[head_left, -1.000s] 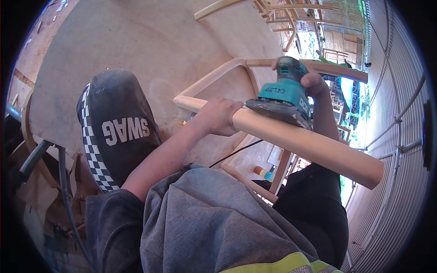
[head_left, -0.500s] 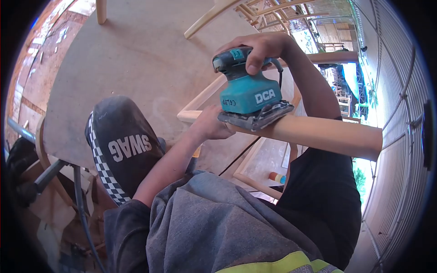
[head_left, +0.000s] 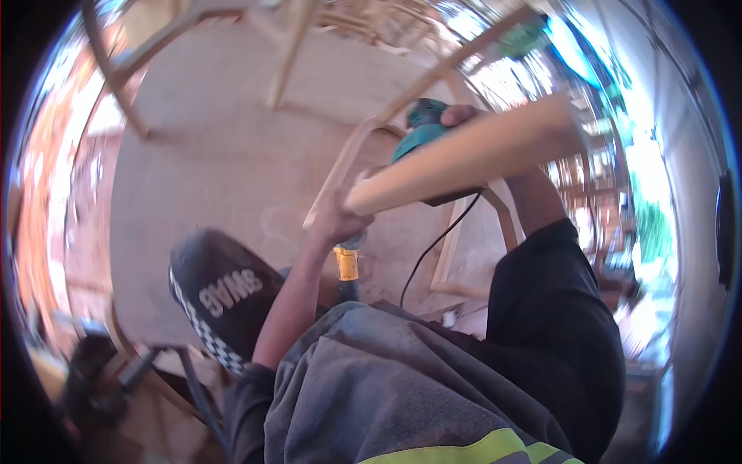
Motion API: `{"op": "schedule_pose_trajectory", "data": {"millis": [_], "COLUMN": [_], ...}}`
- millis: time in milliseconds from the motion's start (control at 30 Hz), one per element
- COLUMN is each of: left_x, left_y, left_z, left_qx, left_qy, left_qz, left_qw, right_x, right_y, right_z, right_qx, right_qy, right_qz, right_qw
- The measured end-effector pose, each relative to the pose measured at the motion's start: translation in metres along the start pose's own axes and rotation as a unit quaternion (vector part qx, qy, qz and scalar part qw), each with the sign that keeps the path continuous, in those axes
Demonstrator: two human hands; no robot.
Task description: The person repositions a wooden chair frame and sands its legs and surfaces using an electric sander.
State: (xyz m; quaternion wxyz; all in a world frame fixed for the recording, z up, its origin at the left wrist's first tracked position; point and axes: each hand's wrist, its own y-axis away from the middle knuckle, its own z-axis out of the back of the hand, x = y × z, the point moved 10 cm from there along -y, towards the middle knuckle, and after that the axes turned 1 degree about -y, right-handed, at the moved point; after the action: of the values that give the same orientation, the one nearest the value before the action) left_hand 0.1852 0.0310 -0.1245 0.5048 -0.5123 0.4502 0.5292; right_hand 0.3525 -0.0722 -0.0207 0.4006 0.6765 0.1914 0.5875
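Note:
My left hand is wrapped round the lower left end of a wooden furniture part. This long, pale, rounded piece is lifted at a slant, its wider right end higher and smeared by motion. Behind it, my right hand grips the top of a teal electric sander. The wood hides most of the sander's body, and whether its pad touches the wood cannot be told. A black cord runs down from the sander.
A broad plywood board lies before me. Wooden frame parts stand on it. A yellow-and-black tool or hose fitting sits beside my left forearm. My knee with a printed black trouser leg is at left.
The wooden part has swung up at its right end and now covers much of the sander. The sander has moved behind it, away from its top face. My view has shifted too.

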Motion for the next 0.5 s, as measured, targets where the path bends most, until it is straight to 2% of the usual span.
{"op": "schedule_pose_trajectory", "data": {"millis": [67,100,133,167,200,233,267,300,367,400,467,500], "left_x": [-0.017,0.003,0.039,0.072,0.051,0.003,-0.036,-0.075,-0.089,-0.099,-0.106,-0.108], "left_y": [0.007,0.011,0.015,0.013,0.013,0.025,0.021,0.023,0.022,0.024,0.022,0.021], "left_z": [0.007,0.001,-0.003,0.003,0.003,0.025,0.026,0.027,0.029,0.025,0.012,0.012], "left_qx": [0.012,-0.006,-0.026,0.012,0.075,-0.044,-0.005,-0.007,-0.012,-0.021,-0.007,-0.031], "left_qy": [0.022,0.066,0.109,-0.013,0.035,0.012,0.029,0.067,0.071,0.075,0.048,0.003], "left_qz": [0.094,0.122,0.156,0.181,0.149,0.054,-0.054,-0.099,-0.074,-0.066,-0.06,-0.034], "left_qw": [0.995,0.99,0.981,0.983,0.985,0.998,0.998,0.993,0.995,0.995,0.997,0.999], "right_x": [-0.036,-0.056,-0.044,-0.061,-0.073,-0.078,-0.093,-0.11,-0.129,-0.152,-0.177,-0.193], "right_y": [0.051,0.081,0.108,0.127,0.152,0.175,0.195,0.211,0.227,0.229,0.235,0.235], "right_z": [0.005,0.007,-0.024,-0.036,-0.055,-0.079,-0.096,-0.106,-0.13,-0.144,-0.172,-0.182], "right_qx": [-0.057,-0.09,-0.078,-0.076,-0.106,-0.126,-0.186,-0.239,-0.337,-0.363,-0.423,-0.424], "right_qy": [-0.049,-0.076,-0.065,-0.082,-0.103,-0.119,-0.073,-0.028,0.132,0.134,0.184,0.165], "right_qz": [0.026,0.038,0.149,0.175,0.196,0.214,0.19,0.161,0.245,0.201,0.176,0.139], "right_qw": [0.997,0.992,0.984,0.978,0.97,0.961,0.961,0.957,0.899,0.9,0.87,0.88]}}
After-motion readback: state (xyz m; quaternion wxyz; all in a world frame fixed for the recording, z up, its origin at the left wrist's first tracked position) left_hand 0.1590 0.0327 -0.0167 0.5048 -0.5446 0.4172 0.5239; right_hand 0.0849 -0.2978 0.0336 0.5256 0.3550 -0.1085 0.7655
